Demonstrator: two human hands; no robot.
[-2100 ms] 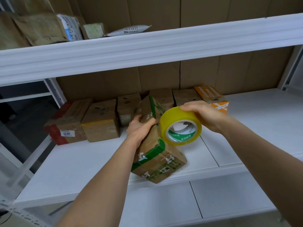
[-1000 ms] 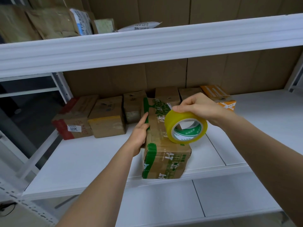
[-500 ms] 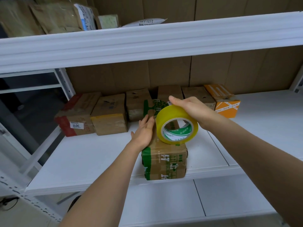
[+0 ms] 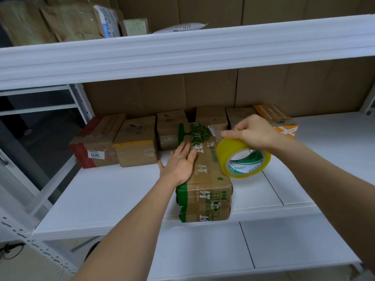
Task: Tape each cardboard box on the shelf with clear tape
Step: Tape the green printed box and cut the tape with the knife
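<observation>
Our right hand [image 4: 253, 131] grips the tape roll [image 4: 242, 158] by its rim, just over the green-printed box [image 4: 205, 179], while our left hand [image 4: 179, 164] presses flat, fingers straight, on the box's top. That box lies at the front edge of the white shelf [image 4: 105, 195], with other cardboard boxes [image 4: 136, 140] lined along the back.

Green-printed cardboard box [image 4: 205, 179] lies lengthwise at the shelf [image 4: 113, 195] front, yellowish tape roll [image 4: 242, 158] tilted beside it.

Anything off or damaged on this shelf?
The green-printed box sticks out past the shelf's front edge, away from the back row. The second brown box has a torn top. Nothing spilled.
</observation>
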